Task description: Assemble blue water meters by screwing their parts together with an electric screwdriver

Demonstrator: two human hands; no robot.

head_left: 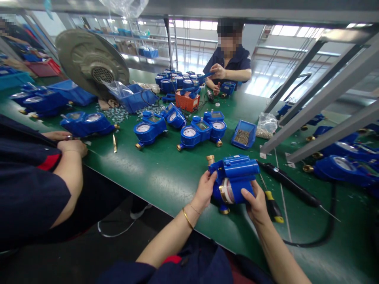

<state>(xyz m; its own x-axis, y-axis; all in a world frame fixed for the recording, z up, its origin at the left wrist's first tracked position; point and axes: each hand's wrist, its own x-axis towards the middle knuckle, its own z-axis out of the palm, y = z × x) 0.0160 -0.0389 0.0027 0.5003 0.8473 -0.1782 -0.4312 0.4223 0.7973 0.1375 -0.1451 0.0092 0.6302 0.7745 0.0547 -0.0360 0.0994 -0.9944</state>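
I hold a blue water meter [235, 175] with brass fittings just above the green table [166, 173], tilted on its side with its dial facing me. My left hand [205, 190] grips its left end, fingers curled round the body. My right hand [255, 202] clasps its lower right side. A yellow-and-black screwdriver [272, 205] lies right beside my right hand. A black electric screwdriver [288, 183] with a cable rests to the right of the meter.
Several blue meters [194, 132] stand mid-table, with a blue tray of screws [243, 136] and a plastic bag [266, 124]. A co-worker's arms [69, 157] rest at the left; another person [229, 63] works at the far end. Grey metal struts [322, 106] cross the right.
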